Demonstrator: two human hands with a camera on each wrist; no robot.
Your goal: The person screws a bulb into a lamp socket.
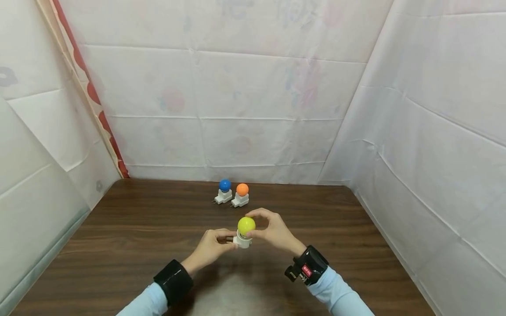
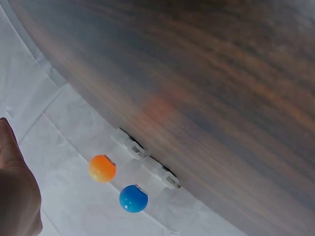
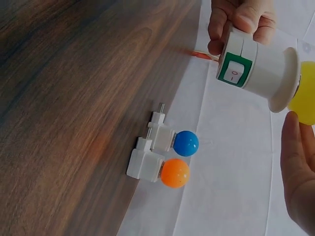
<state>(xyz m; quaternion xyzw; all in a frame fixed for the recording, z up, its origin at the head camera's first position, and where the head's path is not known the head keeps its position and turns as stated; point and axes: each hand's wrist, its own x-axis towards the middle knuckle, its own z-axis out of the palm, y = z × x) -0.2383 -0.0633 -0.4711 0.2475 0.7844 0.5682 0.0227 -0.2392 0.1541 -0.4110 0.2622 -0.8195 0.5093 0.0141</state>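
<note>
My left hand grips a white plug-in lamp socket by its plug end, thumb and fingers on either side. A yellow light bulb sits in the socket's mouth, and the thumb and fingers of my right hand pinch it. In the right wrist view the socket shows a green-framed rocker switch, and a strip of the metal base shows between the bulb and the rim. Only part of my left hand appears in the left wrist view; its grip is out of frame there.
Toward the back of the dark wooden table stand two more white sockets, one with a blue bulb, one with an orange bulb. White sheeting hangs behind and along both sides.
</note>
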